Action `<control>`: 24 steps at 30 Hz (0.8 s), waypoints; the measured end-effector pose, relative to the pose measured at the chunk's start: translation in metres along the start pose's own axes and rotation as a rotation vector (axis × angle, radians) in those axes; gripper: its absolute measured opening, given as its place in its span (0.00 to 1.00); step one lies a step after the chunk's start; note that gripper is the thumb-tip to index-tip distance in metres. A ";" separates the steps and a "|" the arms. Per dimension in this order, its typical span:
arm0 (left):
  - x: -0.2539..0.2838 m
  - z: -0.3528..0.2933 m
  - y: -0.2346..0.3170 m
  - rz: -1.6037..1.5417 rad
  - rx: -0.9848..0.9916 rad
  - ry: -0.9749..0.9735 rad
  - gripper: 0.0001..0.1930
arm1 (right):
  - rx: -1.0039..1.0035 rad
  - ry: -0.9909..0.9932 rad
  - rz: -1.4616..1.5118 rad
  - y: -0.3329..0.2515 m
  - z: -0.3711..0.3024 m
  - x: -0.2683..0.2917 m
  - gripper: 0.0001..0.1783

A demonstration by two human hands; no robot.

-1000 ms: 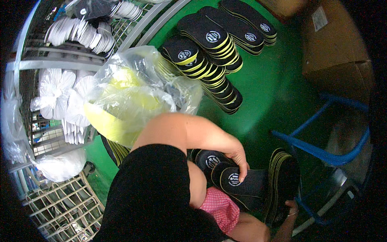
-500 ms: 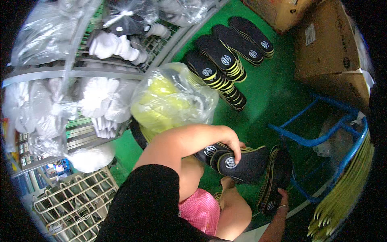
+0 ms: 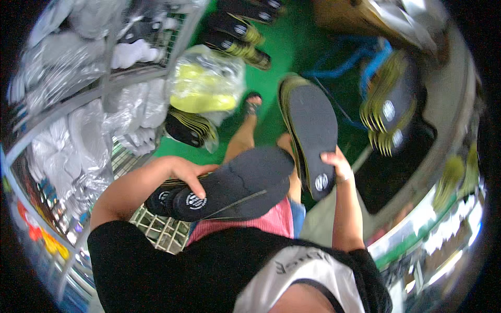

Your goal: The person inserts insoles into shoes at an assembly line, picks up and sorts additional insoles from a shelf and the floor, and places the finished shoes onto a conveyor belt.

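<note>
My left hand (image 3: 187, 175) is closed on black insoles (image 3: 245, 180), lying nearly level over my lap with toe ends to the right. Its thumb presses beside a round white print on the heel. In my right hand (image 3: 340, 166) is a second stack of black insoles (image 3: 313, 122), tilted up with heels toward me and yellowish layers along its left edge. The thumb lies on top, just above the heel print; most of the other fingers are hidden underneath. The two stacks are close together, the left one's toes near the right one's edge.
A clear bag of yellow pieces (image 3: 203, 86) and a fanned insole stack (image 3: 185, 128) are on the green floor. More insole stacks (image 3: 229, 44) lie farther off. Metal shelving (image 3: 107, 83) with bagged goods stands left; a blue frame (image 3: 339, 65) and insoles (image 3: 394, 99) are right.
Both hands have come up from near the floor with their insole stacks, now in front of my body. The head view has turned, so shelf, bag and floor stacks appear shifted.
</note>
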State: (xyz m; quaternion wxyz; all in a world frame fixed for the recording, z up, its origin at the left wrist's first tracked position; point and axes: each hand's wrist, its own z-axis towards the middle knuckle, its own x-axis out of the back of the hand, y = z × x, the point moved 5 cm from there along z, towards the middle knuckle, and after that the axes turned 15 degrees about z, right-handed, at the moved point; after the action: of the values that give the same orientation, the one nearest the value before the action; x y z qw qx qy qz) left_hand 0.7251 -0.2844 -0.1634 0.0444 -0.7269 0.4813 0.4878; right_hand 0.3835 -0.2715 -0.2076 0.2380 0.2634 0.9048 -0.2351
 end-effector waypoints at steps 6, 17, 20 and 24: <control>-0.025 -0.030 0.054 0.058 -0.107 -0.023 0.57 | 0.071 -0.012 -0.093 -0.033 -0.061 -0.054 0.46; -0.026 -0.036 0.089 -0.010 0.281 0.317 0.47 | 0.394 0.002 0.150 0.051 -0.119 -0.026 0.49; -0.020 -0.033 0.095 0.010 0.465 0.330 0.39 | 0.386 0.109 0.285 0.096 -0.115 0.001 0.46; -0.021 -0.017 0.118 0.095 0.630 0.377 0.30 | 0.385 0.129 0.779 0.132 -0.140 0.023 0.37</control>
State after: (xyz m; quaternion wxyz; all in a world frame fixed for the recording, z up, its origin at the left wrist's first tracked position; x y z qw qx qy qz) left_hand 0.6474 -0.3419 -0.0909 0.1537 -0.7316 0.6408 0.1746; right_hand 0.4011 -0.0872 -0.1510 0.1986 0.6388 0.6906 -0.2750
